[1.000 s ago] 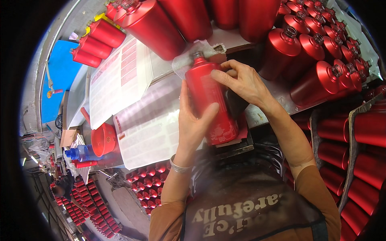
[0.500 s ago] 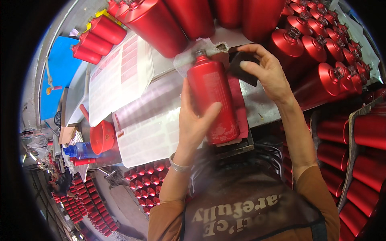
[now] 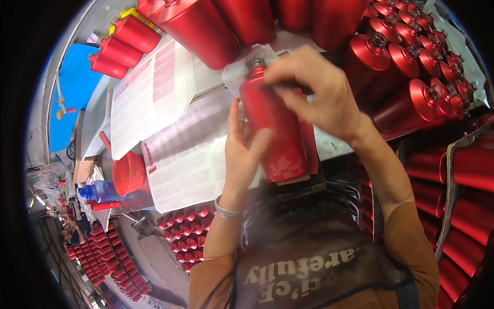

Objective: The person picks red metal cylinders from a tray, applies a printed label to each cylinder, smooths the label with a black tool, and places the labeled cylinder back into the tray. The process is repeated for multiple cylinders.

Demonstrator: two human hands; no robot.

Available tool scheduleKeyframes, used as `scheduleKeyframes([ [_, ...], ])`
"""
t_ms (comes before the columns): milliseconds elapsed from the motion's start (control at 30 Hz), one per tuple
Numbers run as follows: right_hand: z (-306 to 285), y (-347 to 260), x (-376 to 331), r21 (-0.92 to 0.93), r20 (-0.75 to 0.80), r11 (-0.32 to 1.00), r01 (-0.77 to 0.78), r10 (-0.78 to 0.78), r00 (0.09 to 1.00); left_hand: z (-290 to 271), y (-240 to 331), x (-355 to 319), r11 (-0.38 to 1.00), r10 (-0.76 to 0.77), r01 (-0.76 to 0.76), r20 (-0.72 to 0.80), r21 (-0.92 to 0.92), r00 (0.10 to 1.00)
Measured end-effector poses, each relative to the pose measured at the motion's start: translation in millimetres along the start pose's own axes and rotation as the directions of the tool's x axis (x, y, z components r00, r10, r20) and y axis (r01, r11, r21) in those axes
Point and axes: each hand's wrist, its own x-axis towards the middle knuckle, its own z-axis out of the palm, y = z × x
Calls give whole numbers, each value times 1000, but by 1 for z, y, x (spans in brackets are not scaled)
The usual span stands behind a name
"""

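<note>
Head view looks down on a grey worktop (image 3: 334, 147) with big white printed sheets (image 3: 154, 98) lying on it; many shiny red metal cylinders (image 3: 401, 62) with round necks lie stacked along the far side and the right side of the worktop; more red cylinders (image 3: 121, 44) lie at the far left, next to a flat blue board (image 3: 72, 87); a red plastic funnel (image 3: 128, 172) sits at the near left edge of the sheets, and a blue plastic bottle (image 3: 100, 191) lies just beside it; one red metal bottle with a dark threaded neck (image 3: 275, 129) stands in the middle, over the worktop, between both hands; the left hand (image 3: 242, 154) is wrapped on the bottle's left side, fingers flat and pointing up, thumb pressed on the front; the right hand (image 3: 319, 95) is curled over the top right of the bottle, fingertips pinched close by its neck; a clear plastic bag (image 3: 239, 69) lies just behind the neck; a silver bracelet (image 3: 226, 210) circles the left wrist.
</note>
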Motion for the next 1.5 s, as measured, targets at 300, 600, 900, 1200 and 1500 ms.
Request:
scheduleKeyframes([
  [300, -11, -20, -27, 156, -56, 987, -35, 44, 997, 3, -13, 12, 999, 4, -5, 31, 49, 1000],
  [600, -14, -43, -25, 189, 151, 981, -34, 6, 989, 9, -22, 13, 940, -135, 139, 35, -312, 990],
  [900, -9, 39, 13, -137, 184, 990, -37, 62, 981, -2, -8, 9, 972, -88, 88, 12, -220, 996],
  [1200, 13, -61, 21, -183, 627, 930, 319, -140, 766, -26, -6, 3, 991, 23, -50, -218, -121, 976],
  [1500, -2, -49, 15, -285, 395, 932, 224, -99, 913, -39, 14, 19, 948, 268, -224, -184, 228, 946],
])
